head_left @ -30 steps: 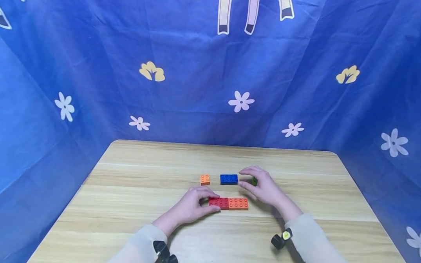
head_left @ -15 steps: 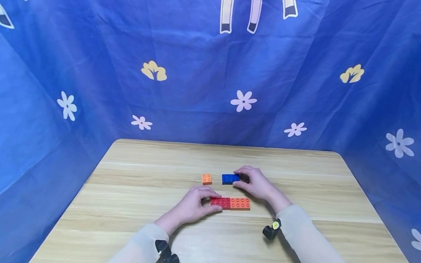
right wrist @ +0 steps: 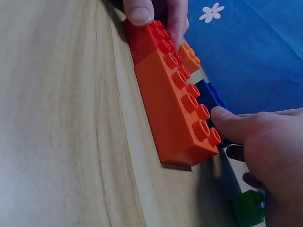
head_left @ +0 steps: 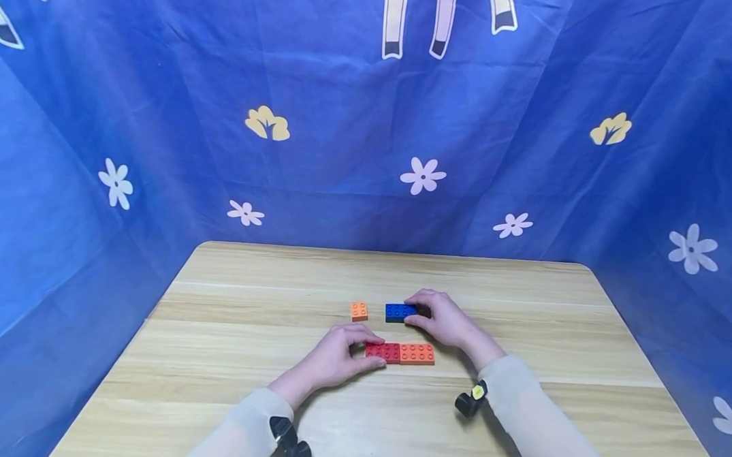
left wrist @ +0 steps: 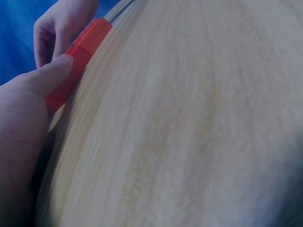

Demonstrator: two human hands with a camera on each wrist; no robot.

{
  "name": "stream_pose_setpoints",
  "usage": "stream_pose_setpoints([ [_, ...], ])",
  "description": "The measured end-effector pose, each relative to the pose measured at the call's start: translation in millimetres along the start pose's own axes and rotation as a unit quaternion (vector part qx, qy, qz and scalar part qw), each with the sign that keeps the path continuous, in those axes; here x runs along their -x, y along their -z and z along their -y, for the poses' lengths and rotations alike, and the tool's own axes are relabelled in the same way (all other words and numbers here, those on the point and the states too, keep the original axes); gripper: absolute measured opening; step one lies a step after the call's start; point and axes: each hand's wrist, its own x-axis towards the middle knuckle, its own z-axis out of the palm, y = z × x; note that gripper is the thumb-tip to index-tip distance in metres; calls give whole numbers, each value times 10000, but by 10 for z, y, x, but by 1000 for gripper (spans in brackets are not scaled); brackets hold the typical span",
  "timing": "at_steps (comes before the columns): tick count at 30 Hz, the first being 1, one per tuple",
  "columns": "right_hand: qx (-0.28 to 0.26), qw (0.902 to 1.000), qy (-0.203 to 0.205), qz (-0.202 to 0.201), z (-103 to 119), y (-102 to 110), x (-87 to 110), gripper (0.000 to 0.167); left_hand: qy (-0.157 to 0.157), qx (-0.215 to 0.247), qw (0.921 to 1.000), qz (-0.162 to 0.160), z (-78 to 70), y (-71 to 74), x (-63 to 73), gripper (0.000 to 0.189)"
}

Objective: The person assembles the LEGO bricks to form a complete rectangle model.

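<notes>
My left hand [head_left: 333, 357] grips a red brick [head_left: 390, 353] by its long sides, thumb in front and fingers behind. End to end with it lies an orange eight-stud brick [head_left: 417, 354]. Just beyond these two, my right hand [head_left: 446, 322] pinches the right part of a blue brick [head_left: 397, 313] between thumb and fingers, the brick low at the table. The right wrist view shows the right thumb [right wrist: 226, 122] against the blue brick's near side, behind the orange one.
A small orange four-stud brick [head_left: 359, 312] sits left of the blue one. A green brick [right wrist: 247, 209] shows below the right hand in the right wrist view; the hand hides it in the head view. Blue cloth [head_left: 338, 155] surrounds the wooden table [head_left: 252, 288].
My right hand has moved left from beside the blue brick and taken hold of its right end, covering the green brick. The left hand stays on the red brick.
</notes>
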Motion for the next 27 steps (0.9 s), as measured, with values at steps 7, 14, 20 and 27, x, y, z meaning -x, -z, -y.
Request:
stream_pose_setpoints([
  [7, -296, 9994, 170, -80, 77, 37, 87, 38, 81, 57, 9999, 43, -3, -6, -1, 43],
  [14, -508, 9984, 265, -36, 207, 81, 225, 36, 231, 52, 9997, 115, 22, -21, -1, 45],
  [20, -571, 9978, 345, 58, 301, 108, 346, 35, 248, 240, 9993, 109, 50, -39, -10, 43],
  [27, -635, 9970, 441, 74, 364, 78, 453, 35, 320, 273, 9990, 146, 67, -48, -15, 41],
])
